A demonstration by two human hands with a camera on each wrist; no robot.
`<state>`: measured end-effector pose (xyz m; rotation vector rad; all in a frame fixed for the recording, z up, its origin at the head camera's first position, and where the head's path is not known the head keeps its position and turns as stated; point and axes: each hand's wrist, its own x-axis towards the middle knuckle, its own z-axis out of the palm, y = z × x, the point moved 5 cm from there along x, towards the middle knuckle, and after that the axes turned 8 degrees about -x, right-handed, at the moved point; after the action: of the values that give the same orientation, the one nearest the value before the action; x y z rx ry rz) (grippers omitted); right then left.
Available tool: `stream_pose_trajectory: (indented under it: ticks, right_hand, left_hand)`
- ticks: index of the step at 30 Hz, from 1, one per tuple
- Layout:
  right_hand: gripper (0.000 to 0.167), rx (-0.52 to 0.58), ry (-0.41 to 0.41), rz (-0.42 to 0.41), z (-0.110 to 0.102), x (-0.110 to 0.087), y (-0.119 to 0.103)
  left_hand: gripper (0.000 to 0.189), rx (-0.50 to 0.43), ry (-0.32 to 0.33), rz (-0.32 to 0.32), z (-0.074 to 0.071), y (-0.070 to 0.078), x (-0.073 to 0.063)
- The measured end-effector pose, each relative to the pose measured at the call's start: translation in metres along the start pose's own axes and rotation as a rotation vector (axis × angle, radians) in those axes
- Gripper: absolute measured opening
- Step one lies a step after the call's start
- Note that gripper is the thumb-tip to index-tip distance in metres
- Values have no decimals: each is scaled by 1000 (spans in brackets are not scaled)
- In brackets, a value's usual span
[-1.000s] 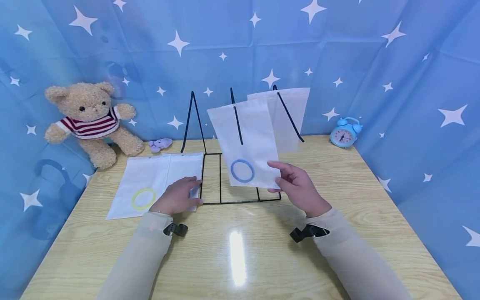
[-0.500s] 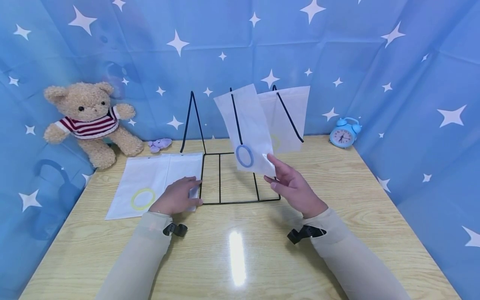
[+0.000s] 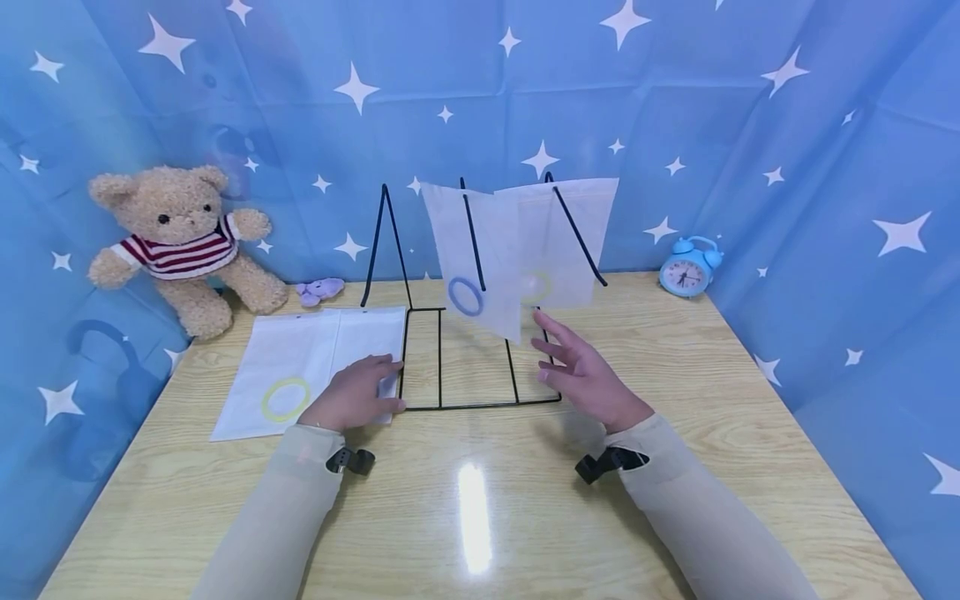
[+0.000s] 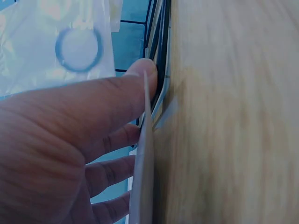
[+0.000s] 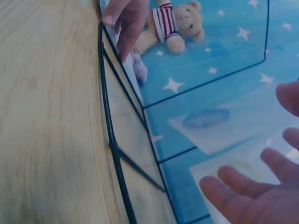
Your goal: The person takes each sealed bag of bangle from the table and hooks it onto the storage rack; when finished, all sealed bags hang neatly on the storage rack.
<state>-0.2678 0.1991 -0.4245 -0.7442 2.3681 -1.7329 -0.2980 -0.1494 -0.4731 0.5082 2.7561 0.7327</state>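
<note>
A black wire rack (image 3: 440,358) stands on the table with upright bent arms. My left hand (image 3: 356,390) rests at its left end, thumb and fingers touching the side bar. Under that hand lie flat white bags (image 3: 300,350), one with a yellow ring on it. From the rack's middle arm hangs a white translucent bag (image 3: 480,250) marked with a blue ring, swung at an angle. Another white bag (image 3: 577,242), showing a faint yellow ring, hangs on the right arm. My right hand (image 3: 588,379) is apart from the bags, fingers spread and holding nothing.
A teddy bear (image 3: 180,221) in a striped shirt sits at the back left, beside a small purple plush (image 3: 320,290). A blue alarm clock (image 3: 686,271) stands at the back right. Blue star-patterned cloth (image 3: 450,67) covers the walls behind the wooden table (image 3: 420,500).
My right hand has let go of the blue-ringed bag, its fingers spreading. The bag has swung back and turned on the middle arm. The left hand has stayed in place.
</note>
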Motion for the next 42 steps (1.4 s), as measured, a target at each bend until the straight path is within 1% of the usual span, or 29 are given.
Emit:
stream_pose_trajectory:
  ticks: [3,6,9,13,18,23,31,33,42]
  right_hand:
    - [75,-68,61,70,-10,1,12]
    - [69,-155,102,199,-24,0,31]
    - [68,-284,75,316,-37,-4,50]
    - [71,-422,-11,398,-48,-12,68]
    - [78,-463,-98,416,-52,-16,79]
    - [81,-461,-152,399,-52,-15,80]
    - [83,-485,-191,364,-52,-11,77]
    - [83,-484,-194,370,-50,-11,76]
    - [84,-469,-194,398,-47,-9,78]
  left_hand:
    - [73,-3,0,0,1,-1,1]
    - [74,-9,-4,-4,2,-1,0]
    - [74,-19,-10,-11,3,0,0]
    - [73,-28,-4,-7,5,1,0]
    - [72,-27,2,0,6,0,0]
    - [72,-25,3,1,5,1,-1]
    - [72,-30,5,-19,4,-2,-2]
    - [71,-31,6,-18,4,-1,-2]
    - [71,-30,18,16,-1,0,-4]
